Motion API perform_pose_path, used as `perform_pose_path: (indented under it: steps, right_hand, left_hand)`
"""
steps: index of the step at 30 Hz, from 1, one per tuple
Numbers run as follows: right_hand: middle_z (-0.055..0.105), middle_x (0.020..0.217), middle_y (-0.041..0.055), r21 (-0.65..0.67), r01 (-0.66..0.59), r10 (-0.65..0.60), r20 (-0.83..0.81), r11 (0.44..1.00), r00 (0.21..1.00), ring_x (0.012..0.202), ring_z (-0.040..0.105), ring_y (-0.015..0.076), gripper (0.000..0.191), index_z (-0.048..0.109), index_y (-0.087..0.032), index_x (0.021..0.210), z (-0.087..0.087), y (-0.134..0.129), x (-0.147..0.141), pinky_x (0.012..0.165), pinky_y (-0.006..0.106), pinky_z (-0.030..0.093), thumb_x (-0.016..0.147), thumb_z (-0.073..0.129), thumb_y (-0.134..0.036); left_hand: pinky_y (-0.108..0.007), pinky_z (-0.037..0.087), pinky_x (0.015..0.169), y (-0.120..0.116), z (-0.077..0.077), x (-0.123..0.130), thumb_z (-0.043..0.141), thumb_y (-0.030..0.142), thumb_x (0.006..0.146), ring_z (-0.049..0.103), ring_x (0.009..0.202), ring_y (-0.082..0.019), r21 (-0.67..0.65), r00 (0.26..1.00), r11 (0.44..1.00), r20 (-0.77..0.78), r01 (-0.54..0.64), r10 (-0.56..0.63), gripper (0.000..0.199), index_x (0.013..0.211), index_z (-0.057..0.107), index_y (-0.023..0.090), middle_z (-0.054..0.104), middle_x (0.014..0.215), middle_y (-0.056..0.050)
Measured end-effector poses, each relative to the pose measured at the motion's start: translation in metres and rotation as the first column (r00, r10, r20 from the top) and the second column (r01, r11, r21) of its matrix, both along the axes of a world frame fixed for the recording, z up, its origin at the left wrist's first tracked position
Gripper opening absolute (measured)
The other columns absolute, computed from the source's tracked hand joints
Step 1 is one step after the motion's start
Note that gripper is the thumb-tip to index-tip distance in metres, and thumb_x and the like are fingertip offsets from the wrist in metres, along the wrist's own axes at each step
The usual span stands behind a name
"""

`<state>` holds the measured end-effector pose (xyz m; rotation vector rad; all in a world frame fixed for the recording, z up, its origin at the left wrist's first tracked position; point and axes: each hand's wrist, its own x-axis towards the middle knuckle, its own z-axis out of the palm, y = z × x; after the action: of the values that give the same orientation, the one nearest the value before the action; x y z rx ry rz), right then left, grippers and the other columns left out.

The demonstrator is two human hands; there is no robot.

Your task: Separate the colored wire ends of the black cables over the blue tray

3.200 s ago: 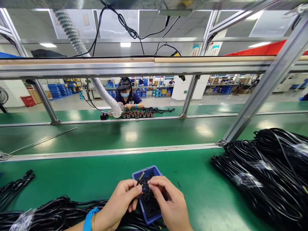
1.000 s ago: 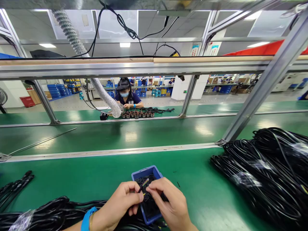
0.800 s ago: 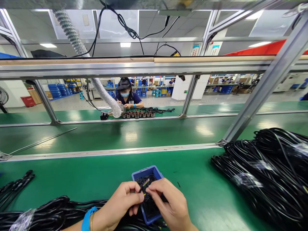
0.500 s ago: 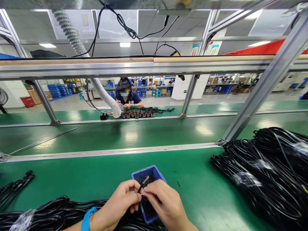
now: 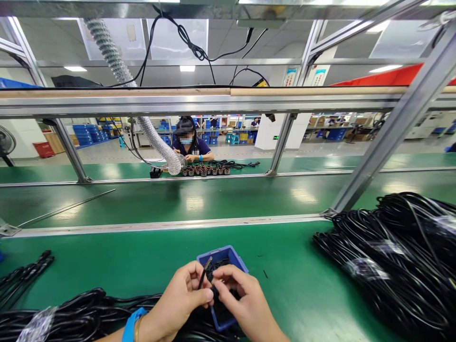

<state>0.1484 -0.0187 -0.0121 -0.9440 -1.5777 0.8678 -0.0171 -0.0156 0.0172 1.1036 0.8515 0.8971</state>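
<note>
Clamps a black cable [image 5: 202, 279] in fingers of left hand [image 5: 181, 294], above blue bin [image 5: 233, 258]. Curls right hand [image 5: 251, 300] at the cable's three o'clock; cannot tell its finger grip.

Past the aluminium-profile frame [image 5: 199, 103] at my green-topped workbench [image 5: 292, 266], I look out over a pale grey floor [image 5: 99, 154] to a white pillar [image 5: 264, 135] bearing a small green-lit sign [image 5: 276, 137]. Off to my left stand a fan [image 5: 5, 141], a red bin [image 5: 43, 149] and stacked blue crates [image 5: 82, 135]; turquoise stools [image 5: 233, 138] sit near the pillar. Bright rectangular ceiling lights [image 5: 187, 69] shine above me.
</note>
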Motion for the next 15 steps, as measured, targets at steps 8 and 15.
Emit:
perform_pose_path:
  steps: [8,15]
  right_hand:
    - [0.069,0.082,0.0030,-0.199,-0.063,0.029,-0.173,0.978,0.984,0.070,0.068,0.0159,0.033,0.067,-0.018,0.106,0.0067,-0.0012,0.0032,0.067,0.027,0.058,0.081,0.074,-0.037]
    - [0.070,0.084,0.0034,-0.237,-0.137,0.084,-0.222,0.962,0.972,0.071,0.069,0.0172,0.032,0.066,-0.019,0.101,0.0034,-0.0027,-0.0005,0.069,0.029,0.057,0.080,0.074,-0.041]
  left_hand:
    - [-0.025,0.045,0.062,0.0035,0.0026,-0.0020,0.082,0.026,0.069,0.057,0.067,-0.013,0.040,0.998,0.998,0.019,-0.055,0.054,0.029,0.077,0.056,0.016,0.058,0.073,0.002]
    - [-0.025,0.044,0.063,0.0027,0.0034,-0.0024,0.083,0.029,0.069,0.057,0.066,-0.013,0.042,0.998,0.998,0.028,-0.053,0.052,0.031,0.074,0.056,0.016,0.059,0.070,0.002]
